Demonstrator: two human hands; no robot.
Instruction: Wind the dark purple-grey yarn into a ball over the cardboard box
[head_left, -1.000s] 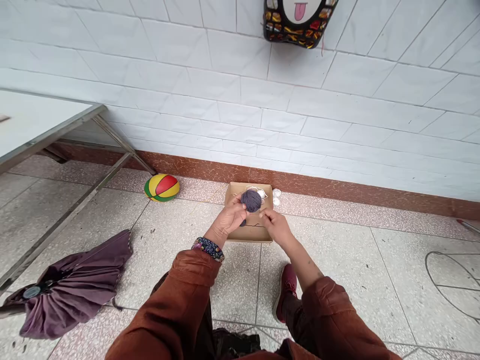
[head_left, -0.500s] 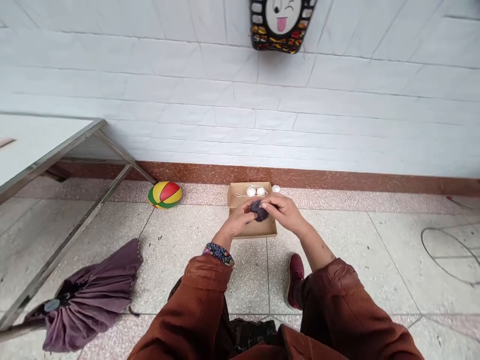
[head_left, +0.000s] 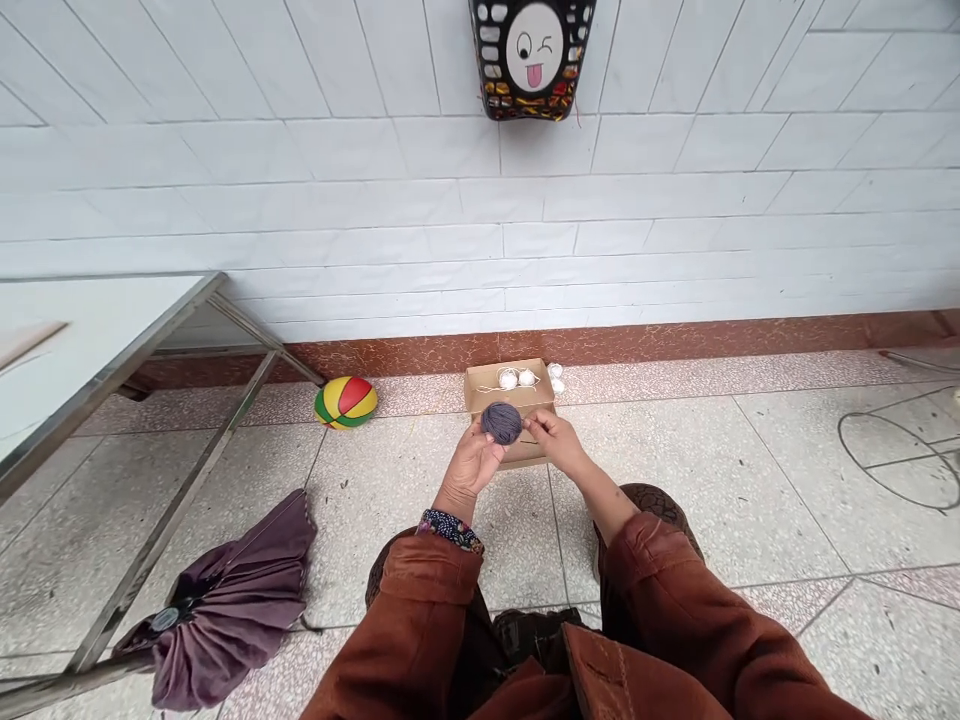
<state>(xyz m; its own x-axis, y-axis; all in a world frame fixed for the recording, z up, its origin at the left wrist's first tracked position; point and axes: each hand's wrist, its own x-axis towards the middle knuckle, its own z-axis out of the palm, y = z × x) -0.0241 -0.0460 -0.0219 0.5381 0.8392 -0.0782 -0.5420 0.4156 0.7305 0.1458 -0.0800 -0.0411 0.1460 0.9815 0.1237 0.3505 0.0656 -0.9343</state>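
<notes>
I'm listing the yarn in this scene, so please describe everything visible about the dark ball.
The dark ball is purplish-grey, roughly round, and looks like wound yarn, its strands showing as fine curved lines. It looks compact. The left hand holds it from below, in front of the open cardboard box as seen from above. The right hand has its fingertips at its right edge; whether they pinch a strand is too small to tell.

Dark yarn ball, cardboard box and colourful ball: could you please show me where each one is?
Dark yarn ball [head_left: 501, 424]: head view, middle of its wound strands.
Cardboard box [head_left: 535, 398]: head view, bare cardboard inside.
Colourful ball [head_left: 346, 403]: head view, middle of its visible surface.
</notes>
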